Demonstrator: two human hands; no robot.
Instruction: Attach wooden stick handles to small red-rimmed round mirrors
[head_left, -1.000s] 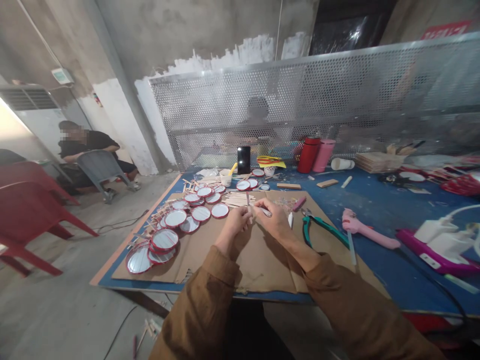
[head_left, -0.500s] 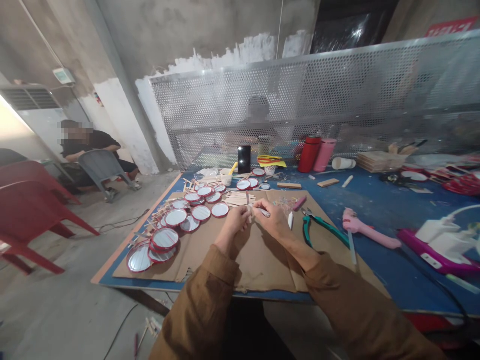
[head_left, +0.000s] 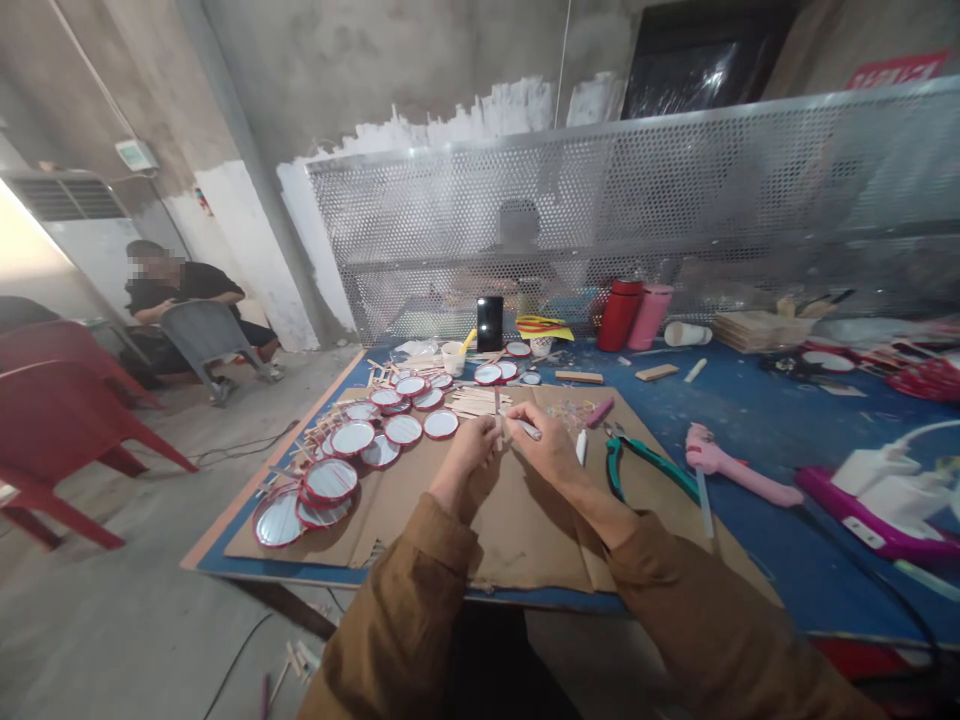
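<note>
Stick point(head_left: 496, 402) is up between both hands, over cardboard point(head_left: 525, 545). Left to right: red-rimmed discs point(head_left: 352, 437), left hand point(head_left: 474, 452) pinching the stick, right hand point(head_left: 545, 440) grasping a white pen-like tool point(head_left: 529, 430) close by, green-handled pliers point(head_left: 664, 464), pink glue gun point(head_left: 742, 479).

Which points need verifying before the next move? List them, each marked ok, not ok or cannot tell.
1. Left hand pinching the thin strip: ok.
2. Right hand holding the pen-like tool: ok.
3. Pliers clear of both hands: ok.
4. Pliers closed: not ok, handles spread.
5. Red-rimmed discs laid out singly: not ok, several overlap.
6. Pink glue gun hot: cannot tell.
</note>
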